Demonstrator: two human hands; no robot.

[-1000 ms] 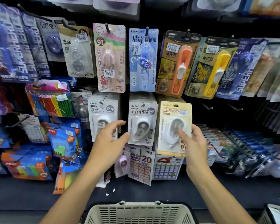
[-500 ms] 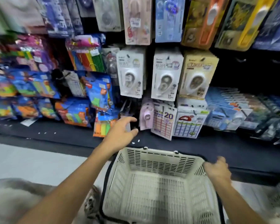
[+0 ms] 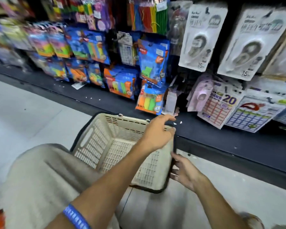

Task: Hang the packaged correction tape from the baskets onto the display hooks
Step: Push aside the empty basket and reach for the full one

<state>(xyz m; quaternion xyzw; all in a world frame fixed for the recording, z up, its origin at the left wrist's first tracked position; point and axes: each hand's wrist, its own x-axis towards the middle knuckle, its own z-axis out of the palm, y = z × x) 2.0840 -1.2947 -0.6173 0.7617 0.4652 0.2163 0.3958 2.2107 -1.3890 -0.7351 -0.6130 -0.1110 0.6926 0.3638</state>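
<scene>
1. Now, at your far left, blurred blue packets of coloured sticky notes [image 3: 82, 47] hang in rows above the dark base shelf [image 3: 221, 139].
2. Below them lies pale floor [image 3: 23, 116], and your beige-clad knee [image 3: 45, 176] fills the lower left.
3. A blue wristband [image 3: 76, 217] circles your left forearm.
4. The cream slatted basket [image 3: 106, 146] sits on the floor against the shelf edge; no packages show inside it.
5. Your left hand [image 3: 155, 136] reaches over the basket's far right corner, fingers loosely spread and holding nothing; whether it touches the rim you cannot tell.
6. Your right hand [image 3: 185, 174] is at the basket's near right side, fingers at its dark rim; the blur hides whether they curl round it.
7. Up at the right, the white carded correction tape packages [image 3: 200, 38] hang on the display, a second stack [image 3: 251, 43] just beside the first.
8. Under those hang a lilac tape dispenser card [image 3: 201, 95] and gridded label sheets [image 3: 218, 108].
</scene>
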